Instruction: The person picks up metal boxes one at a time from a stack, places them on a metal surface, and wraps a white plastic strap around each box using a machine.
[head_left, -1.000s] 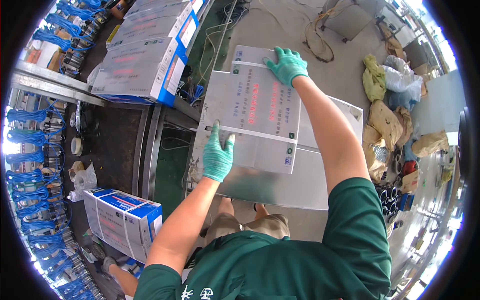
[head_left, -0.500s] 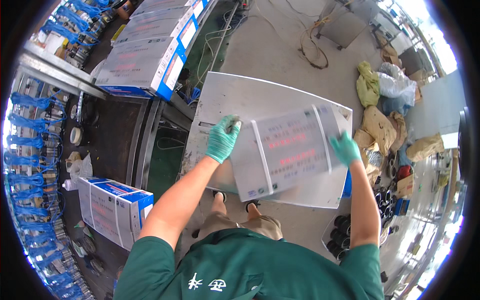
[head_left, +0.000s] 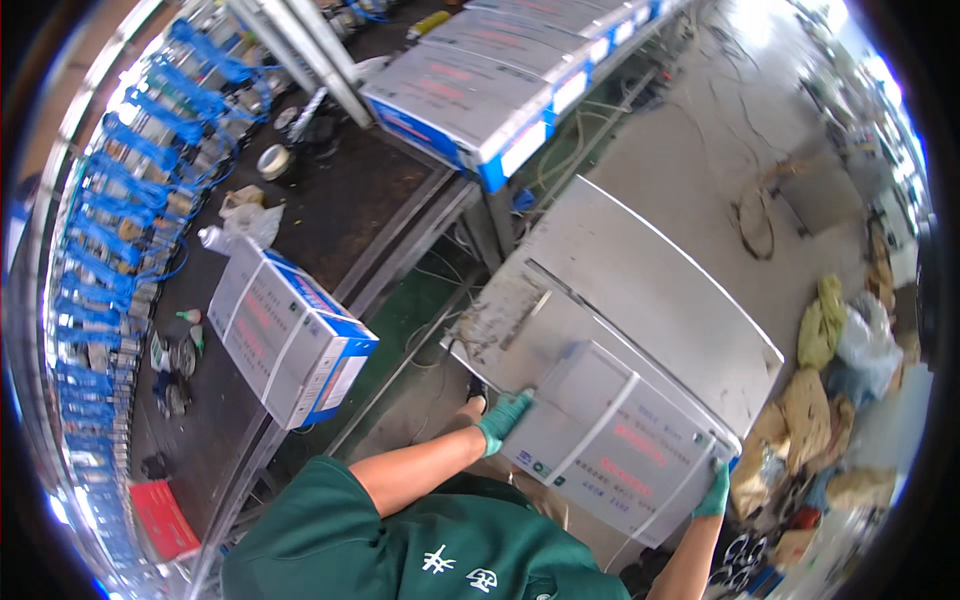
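A grey carton (head_left: 620, 440) with white straps and red print is held between my two hands, tilted over the near edge of a metal-topped table (head_left: 650, 270). My left hand (head_left: 505, 422), in a green glove, grips its left end, the fingers closed at the edge. At the opposite end my right hand (head_left: 713, 490), gloved alike, is closed on the carton's edge; its fingertips are partly hidden. The underside of the carton is out of sight.
To the left, a strapped grey-and-blue carton (head_left: 285, 335) stands on a dark bench (head_left: 330, 210). More cartons (head_left: 470, 90) line up at the back. Bundles of blue cable (head_left: 100, 260) run along the far left. Sacks (head_left: 815, 410) and plastic bags lie on the right.
My view has turned, so the bench and cartons appear shifted. The carton has come from over the tabletop toward my body. My left hand has moved from its upper corner to its left end.
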